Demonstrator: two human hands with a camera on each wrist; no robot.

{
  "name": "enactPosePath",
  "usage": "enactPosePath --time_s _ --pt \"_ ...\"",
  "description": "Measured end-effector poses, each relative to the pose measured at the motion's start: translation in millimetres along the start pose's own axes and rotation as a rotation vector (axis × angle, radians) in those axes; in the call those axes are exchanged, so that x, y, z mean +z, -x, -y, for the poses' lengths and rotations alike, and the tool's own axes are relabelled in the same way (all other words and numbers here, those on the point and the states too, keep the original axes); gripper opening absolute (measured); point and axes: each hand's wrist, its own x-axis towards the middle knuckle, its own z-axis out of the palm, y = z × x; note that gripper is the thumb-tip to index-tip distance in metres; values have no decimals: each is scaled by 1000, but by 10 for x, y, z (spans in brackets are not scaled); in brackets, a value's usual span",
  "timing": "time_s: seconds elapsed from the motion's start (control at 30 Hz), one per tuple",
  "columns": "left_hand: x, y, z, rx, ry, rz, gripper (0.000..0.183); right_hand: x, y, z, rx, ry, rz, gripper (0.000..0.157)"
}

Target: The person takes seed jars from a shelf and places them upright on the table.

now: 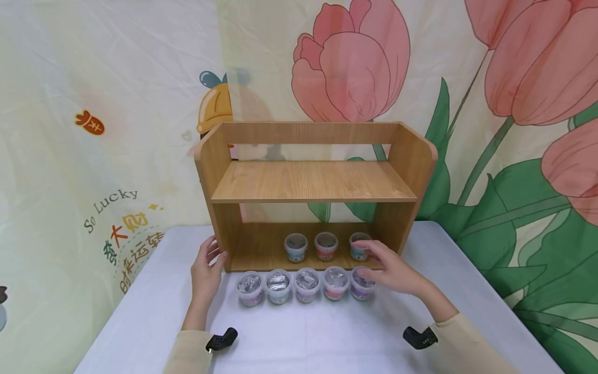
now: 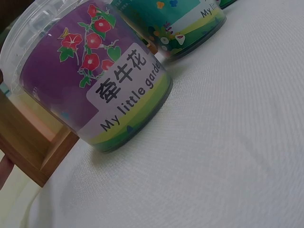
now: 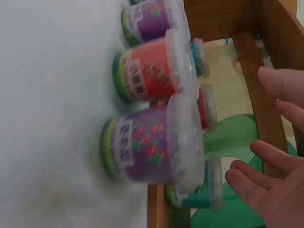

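My left hand (image 1: 206, 275) rests at the lower left side of a wooden two-tier shelf (image 1: 313, 182), thumb by its front edge. My right hand (image 1: 392, 267) hovers with fingers spread and nothing between them. Its fingertips overlap the rightmost lidded plastic cup (image 1: 358, 253) on the lower tier in the head view. A purple cup (image 3: 147, 145) with a clear lid stands beneath that hand on the table, at the right end of a front row. In the left wrist view, a purple cup (image 2: 95, 76) printed with red flowers stands at the row's left end.
Also on the lower tier are a teal cup (image 1: 296, 249) and a red cup (image 1: 326, 248). Several lidded cups form the row before the shelf, among them a red one (image 1: 335, 284). A white cloth (image 1: 299, 337) covers the table; a patterned curtain (image 1: 140, 78) hangs behind.
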Motion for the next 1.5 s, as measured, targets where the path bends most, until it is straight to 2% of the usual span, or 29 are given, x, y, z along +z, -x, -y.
enactPosePath --time_s 0.3,0.6,0.9,1.1,1.5 --pt "-8 -15 5 5 8 1 55 237 -492 224 61 -92 29 67" --pt "8 -13 -11 16 23 5 54 491 -818 334 30 -121 -17 67" --pt "7 -8 -20 6 1 -1 55 732 -1058 402 90 -101 -29 68" --pt "1 4 -30 -13 -10 7 57 875 -1168 396 75 -63 -32 69" --pt "5 -3 -7 -16 -7 3 58 1061 -1312 366 29 5 19 65"
